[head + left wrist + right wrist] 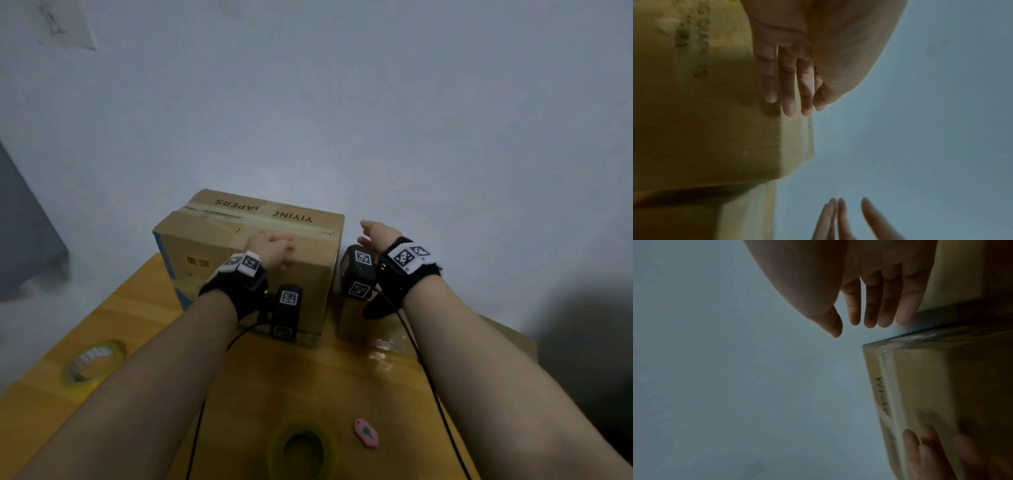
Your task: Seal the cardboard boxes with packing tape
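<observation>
The wooden desk (144, 318) carries everything, and the largest thing on it is the cardboard box (212, 240), standing at the far edge near the middle, its top flaps down with a strip of packing tape (219, 214) running along the seam and upside-down print beside it. Just right of it, along the same far edge, a lower glossy cardboard surface (387, 337) lies partly hidden under the right wrist. The left hand (272, 248) lies flat on the box top by its near edge, fingers (789, 91) straight and close together, gripping nothing. The right hand (376, 234) hovers in the air just off the box's right side, fingers (871, 309) straight and slightly spread, thumb apart, touching nothing. A roll of tape (92, 363) rests near the desk's left edge; a second yellowish roll (301, 445) sits at the near edge. Smallest, a pink oval object (365, 432) lies just right of that roll.
</observation>
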